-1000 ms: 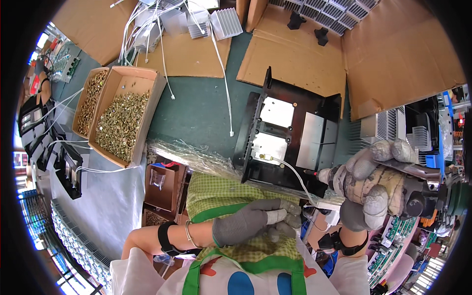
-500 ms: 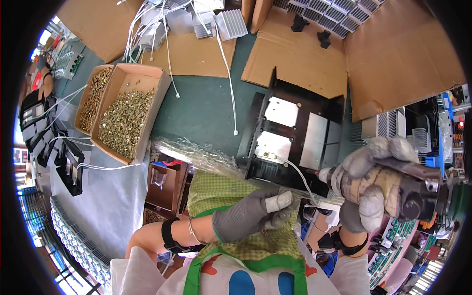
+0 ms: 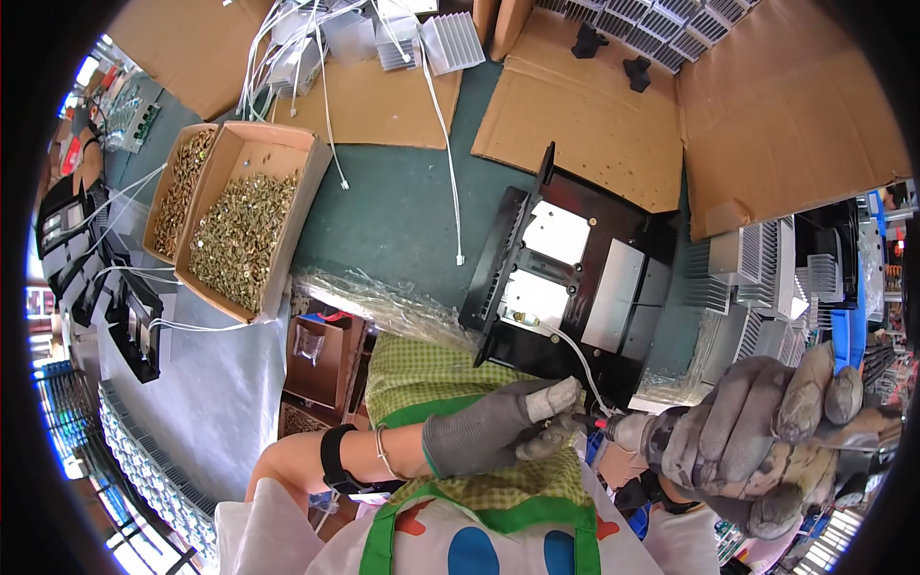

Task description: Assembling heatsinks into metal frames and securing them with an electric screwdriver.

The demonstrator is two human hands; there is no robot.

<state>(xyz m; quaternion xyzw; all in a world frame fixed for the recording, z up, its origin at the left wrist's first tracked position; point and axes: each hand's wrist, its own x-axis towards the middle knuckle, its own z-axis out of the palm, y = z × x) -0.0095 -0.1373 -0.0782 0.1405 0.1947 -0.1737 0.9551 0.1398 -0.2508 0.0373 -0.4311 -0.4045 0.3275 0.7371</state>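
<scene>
My right hand (image 3: pixel 757 431), in a worn grey glove with taped fingertips, grips a power screwdriver (image 3: pixel 630 431). The driver's red-ringed tip points left, at the fingertips of my left hand (image 3: pixel 494 422). That gloved left hand is closed, thumb and fingers pinched together; whatever is between them is too small or hidden to make out. Just beyond both hands sits a black metal housing (image 3: pixel 592 257), tilted on the table edge, with silver plates (image 3: pixel 613 295) on its inner face. A white cable (image 3: pixel 578 356) runs from a small brass-coloured part (image 3: pixel 520 318) on one plate toward my hands.
Two cardboard trays (image 3: pixel 305 182) of small brass-coloured screws stand at the left. Finned heat sinks (image 3: pixel 452 43) with white cables lie at the back, more heat sinks (image 3: pixel 752 254) at the right. Cardboard flaps (image 3: pixel 795 115) rise behind the housing. Crumpled clear plastic (image 3: pixel 383 302) covers the table's front edge.
My right hand has come down with the screwdriver, bringing its tip from the housing's edge to my left fingertips. The housing has shifted and turned slightly. My left hand has moved slightly right.
</scene>
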